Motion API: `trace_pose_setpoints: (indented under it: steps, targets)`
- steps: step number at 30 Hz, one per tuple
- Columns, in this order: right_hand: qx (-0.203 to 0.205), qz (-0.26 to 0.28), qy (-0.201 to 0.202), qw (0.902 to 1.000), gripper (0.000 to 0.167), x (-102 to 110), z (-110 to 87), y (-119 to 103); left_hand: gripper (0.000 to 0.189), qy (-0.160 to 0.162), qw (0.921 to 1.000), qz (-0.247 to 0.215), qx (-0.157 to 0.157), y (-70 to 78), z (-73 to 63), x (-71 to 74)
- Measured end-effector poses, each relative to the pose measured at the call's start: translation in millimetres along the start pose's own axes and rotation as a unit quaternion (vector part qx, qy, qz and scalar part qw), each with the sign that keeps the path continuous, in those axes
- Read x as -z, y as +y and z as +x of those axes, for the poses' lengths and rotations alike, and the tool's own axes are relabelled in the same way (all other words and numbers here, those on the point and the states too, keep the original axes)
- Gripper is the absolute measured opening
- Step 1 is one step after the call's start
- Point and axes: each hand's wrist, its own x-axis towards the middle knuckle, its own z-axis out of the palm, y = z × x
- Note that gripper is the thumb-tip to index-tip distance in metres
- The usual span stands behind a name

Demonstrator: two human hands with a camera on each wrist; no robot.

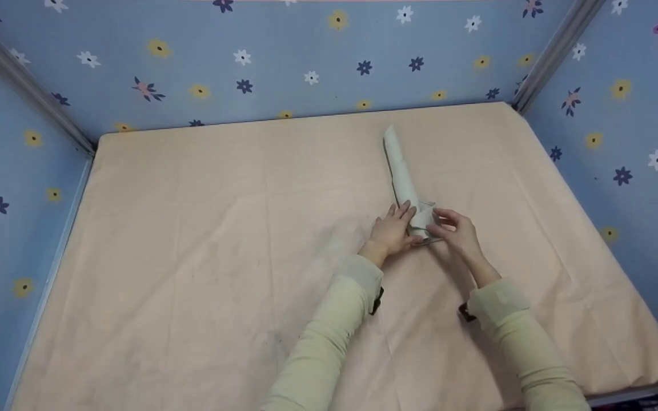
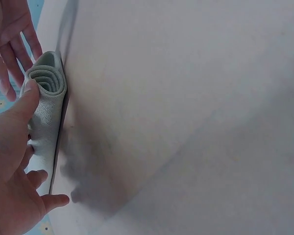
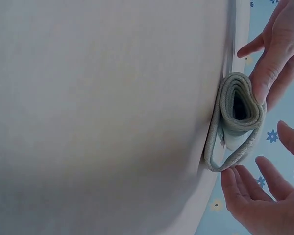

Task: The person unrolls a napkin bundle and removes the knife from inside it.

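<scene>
A long roll of pale green cloth [image 1: 400,171] lies on the bed-like surface, pointing away from me. Its near end has a loose fold [image 1: 424,217]. My left hand [image 1: 392,231] rests on the roll's left side, fingers extended, and in the left wrist view its thumb touches the coiled end of the cloth [image 2: 45,117]. On the other side is my right hand [image 1: 460,234]. In the right wrist view, fingertips of the right hand [image 3: 264,208] touch the slack outer layer of the cloth [image 3: 227,103], with the thumb held apart from it.
A peach sheet [image 1: 209,257] covers the wide flat surface and shows creases. Blue flower-patterned walls [image 1: 283,68] enclose the back and both sides. Grey posts [image 1: 557,54] stand in the rear corners.
</scene>
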Motion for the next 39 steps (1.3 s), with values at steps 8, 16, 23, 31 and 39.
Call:
trace_pose_setpoints:
  steps: [8,16,23,31,39]
  targets:
    - [0.01,0.014,-0.018,0.9997,0.056,1,5.3,6,0.075,0.008,1.0,-0.001,-0.003,-0.3,-0.7,-0.5]
    - [-0.025,0.011,-0.04,0.9988,0.057,-1,11.3,7,0.075,0.013,0.9999,-0.005,-0.004,0.7,-3.1,-0.1]
    - [-0.031,0.011,-0.048,0.9983,0.055,-1,13.2,5,0.075,0.011,0.9999,0.002,0.001,0.6,-1.3,-1.7]
    - [-0.016,0.026,-0.043,0.9986,0.046,-1,14.6,11,0.074,0.016,0.9998,0.007,0.004,0.4,-1.2,-2.6]
    - [-0.026,0.057,-0.046,0.997,0.042,1,14.3,12,0.075,0.01,0.9999,0.003,0.004,0.6,-1.7,-0.9]
